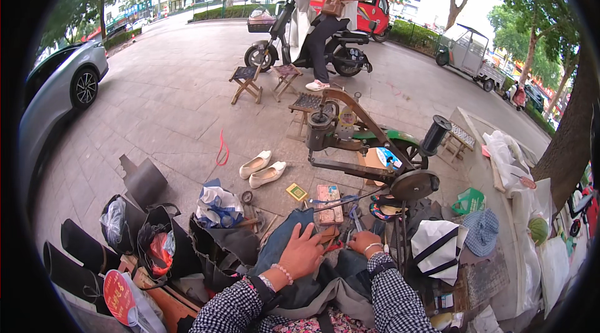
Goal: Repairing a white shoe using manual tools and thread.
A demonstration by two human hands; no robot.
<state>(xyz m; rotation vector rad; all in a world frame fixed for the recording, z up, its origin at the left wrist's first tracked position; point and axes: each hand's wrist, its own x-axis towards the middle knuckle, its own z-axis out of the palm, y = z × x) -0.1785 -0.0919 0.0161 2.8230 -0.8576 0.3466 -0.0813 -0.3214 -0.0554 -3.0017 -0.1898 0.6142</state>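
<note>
My left hand (299, 259) lies palm down on blue denim cloth (275, 242) spread over my lap, its fingers stretched apart. Beside its fingertips is a small brown piece (329, 233), perhaps leather. To the right, my right hand (365, 243) is closed with its fingers curled, low over the lap; what it grips is hidden. Just beyond it a blue-handled tool (355, 216) points away from me. A pink flat tin (329, 203) and a yellow box (296, 192) lie on the ground ahead. A hand-cranked sewing machine (369, 145) stands at front right.
Cream flat shoes (267, 174) sit ahead. Black bags (161, 242) crowd the left; a white bag (435, 248) and blue checked hat (480, 233) lie right. Folding stools (246, 83) stand farther off, near a person on a scooter (300, 42). A tree trunk (567, 139) rises at right.
</note>
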